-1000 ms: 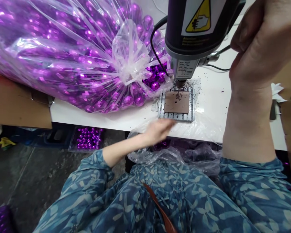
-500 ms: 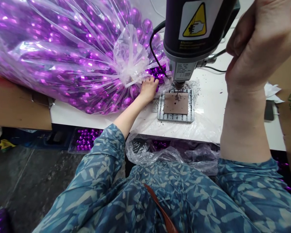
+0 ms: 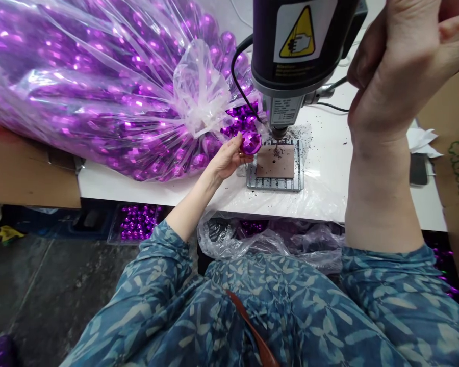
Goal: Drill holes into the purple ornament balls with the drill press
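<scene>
My left hand [image 3: 229,157] pinches a shiny purple faceted ball [image 3: 251,143] between thumb and fingers, just left of the drill press base. Beside it, more purple balls [image 3: 243,118] show at the edge of a knotted clear plastic bag [image 3: 137,102]. My right hand [image 3: 401,66], large and close to the camera, is closed round the feed lever [image 3: 338,83] of the drill press [image 3: 290,56]; the lever's grip is hidden in the fist. Under the chuck [image 3: 278,132] a brown board [image 3: 275,162] with a small hole lies on the slotted metal base [image 3: 275,185], strewn with dark shavings.
Crumpled clear plastic [image 3: 263,239] hangs at the front edge of the white table [image 3: 110,183]. Cardboard [image 3: 26,168] stands at the left and right. A phone-like dark object [image 3: 418,169] and white paper [image 3: 423,142] lie at right. A tray of purple balls [image 3: 135,223] sits below.
My left hand has drawn back from the pile beside the bag, towards me, and a purple ball now shows in its fingers. My right hand stays at the lever.
</scene>
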Tool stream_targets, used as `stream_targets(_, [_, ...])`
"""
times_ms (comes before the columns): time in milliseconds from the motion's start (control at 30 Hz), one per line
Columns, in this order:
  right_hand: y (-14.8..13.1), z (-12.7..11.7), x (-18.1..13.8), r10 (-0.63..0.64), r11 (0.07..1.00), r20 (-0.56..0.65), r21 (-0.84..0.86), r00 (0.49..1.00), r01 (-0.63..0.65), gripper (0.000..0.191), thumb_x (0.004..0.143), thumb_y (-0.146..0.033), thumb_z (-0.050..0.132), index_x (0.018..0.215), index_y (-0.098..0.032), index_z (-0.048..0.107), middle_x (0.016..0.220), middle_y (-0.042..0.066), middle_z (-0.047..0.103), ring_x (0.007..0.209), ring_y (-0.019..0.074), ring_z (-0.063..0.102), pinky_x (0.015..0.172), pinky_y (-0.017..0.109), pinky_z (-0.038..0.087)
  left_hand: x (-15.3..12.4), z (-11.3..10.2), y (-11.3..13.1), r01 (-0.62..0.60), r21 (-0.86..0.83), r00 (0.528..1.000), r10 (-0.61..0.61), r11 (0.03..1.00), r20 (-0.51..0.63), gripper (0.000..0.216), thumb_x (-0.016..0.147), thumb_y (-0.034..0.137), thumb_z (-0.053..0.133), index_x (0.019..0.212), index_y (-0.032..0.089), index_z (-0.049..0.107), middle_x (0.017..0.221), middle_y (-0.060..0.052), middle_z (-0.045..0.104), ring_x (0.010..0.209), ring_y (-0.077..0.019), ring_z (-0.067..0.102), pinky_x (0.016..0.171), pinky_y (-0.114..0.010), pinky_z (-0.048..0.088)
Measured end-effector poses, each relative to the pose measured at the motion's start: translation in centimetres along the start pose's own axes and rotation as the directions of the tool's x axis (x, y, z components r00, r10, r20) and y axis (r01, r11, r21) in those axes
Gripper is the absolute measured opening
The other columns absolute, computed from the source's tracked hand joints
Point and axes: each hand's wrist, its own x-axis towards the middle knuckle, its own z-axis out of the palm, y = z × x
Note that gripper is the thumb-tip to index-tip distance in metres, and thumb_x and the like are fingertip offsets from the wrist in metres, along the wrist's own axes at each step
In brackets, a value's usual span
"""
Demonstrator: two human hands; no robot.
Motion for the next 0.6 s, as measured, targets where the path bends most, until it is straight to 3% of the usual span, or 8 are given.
stream_targets(100, [-0.7, -0.1, -0.6, -0.026, 0.999, 0.053, -0.04, 0.998, 0.028, 0.102, 0.052, -0.099, 0.04, 0.08, -0.002, 0.053, 0.066, 0.002, 0.027, 0.057, -0.0107, 0.041, 0.06, 0.007, 0.026, -0.6, 0.7, -1.1, -0.002, 0.017, 0.999, 0.001, 1.0, 0.038, 0.06, 0.093, 0.071, 0.075, 0.131, 0.026, 0.071, 0.12, -0.009, 0.082, 0.108, -0.0252, 0.081, 0.092, -0.044, 0.069])
stream_targets(167, [-1.0, -0.2, -0.9, -0.034, 0.999, 0.06, -0.028, 0.998, 0.035, 0.097, 0.054, -0.1, 0.04, 0.07, -0.004, 0.039, 0.067, 0.003, 0.017, 0.055, -0.0112, 0.038, 0.06, 0.007, 0.025, -0.7, 1.2, -2.0, -0.067, 0.084, 0.997, 0.063, 0.994, 0.048, 0.065, 0.089, 0.066, 0.082, 0.138, 0.026, 0.067, 0.13, -0.01, 0.08, 0.117, -0.0255, 0.079, 0.101, -0.044, 0.067])
stream_targets(267, [-1.1, -0.3, -1.1, -0.012, 1.0, 0.041, 0.009, 0.999, 0.012, 0.097, 0.05, -0.102, 0.043, 0.068, -0.008, 0.026, 0.07, 0.003, 0.015, 0.057, -0.0108, 0.037, 0.063, 0.009, 0.024, -0.4, 1.8, -3.4, -0.179, 0.195, 0.984, 0.175, 0.964, 0.037, 0.076, 0.079, 0.063, 0.093, 0.136, 0.022, 0.063, 0.134, -0.013, 0.077, 0.128, -0.0267, 0.075, 0.114, -0.046, 0.06])
stream_targets(367, [-1.1, -0.3, -1.1, -0.008, 1.0, 0.021, 0.015, 1.0, 0.008, 0.099, 0.047, -0.102, 0.044, 0.075, -0.007, 0.038, 0.071, 0.003, 0.021, 0.06, -0.0098, 0.041, 0.063, 0.011, 0.023, 0.3, 2.1, -4.6, -0.224, 0.25, 0.974, 0.218, 0.942, 0.051, 0.08, 0.074, 0.066, 0.096, 0.13, 0.021, 0.062, 0.133, -0.014, 0.077, 0.125, -0.0272, 0.075, 0.115, -0.047, 0.059])
stream_targets(433, [-1.1, -0.3, -1.1, -0.026, 1.0, 0.025, -0.001, 0.999, 0.026, 0.105, 0.052, -0.101, 0.043, 0.093, -0.004, 0.052, 0.072, 0.002, 0.024, 0.06, -0.0103, 0.04, 0.062, 0.011, 0.025, 0.7, 2.3, -5.1, -0.25, 0.28, 0.968, 0.239, 0.927, 0.072, 0.081, 0.073, 0.068, 0.095, 0.131, 0.022, 0.062, 0.133, -0.014, 0.077, 0.124, -0.0274, 0.076, 0.114, -0.048, 0.06])
stream_targets(500, [-1.2, -0.3, -1.1, -0.022, 1.0, 0.036, -0.017, 0.999, 0.023, 0.106, 0.057, -0.097, 0.042, 0.108, -0.005, 0.054, 0.071, 0.001, 0.026, 0.058, -0.0103, 0.038, 0.061, 0.011, 0.027, 1.0, 2.5, -5.3, -0.281, 0.314, 0.96, 0.267, 0.907, 0.089, 0.079, 0.076, 0.066, 0.094, 0.134, 0.022, 0.062, 0.133, -0.013, 0.077, 0.123, -0.0278, 0.076, 0.114, -0.05, 0.06])
stream_targets(600, [-0.7, -0.4, -1.0, -0.012, 0.999, 0.034, -0.033, 0.999, 0.013, 0.101, 0.059, -0.096, 0.041, 0.107, -0.007, 0.05, 0.075, 0.0, 0.033, 0.058, -0.0103, 0.038, 0.057, 0.013, 0.027, 1.2, 2.9, -5.5, -0.324, 0.389, 0.946, 0.304, 0.863, 0.113, 0.073, 0.08, 0.056, 0.094, 0.138, 0.023, 0.063, 0.137, -0.013, 0.077, 0.123, -0.0288, 0.076, 0.112, -0.053, 0.061])
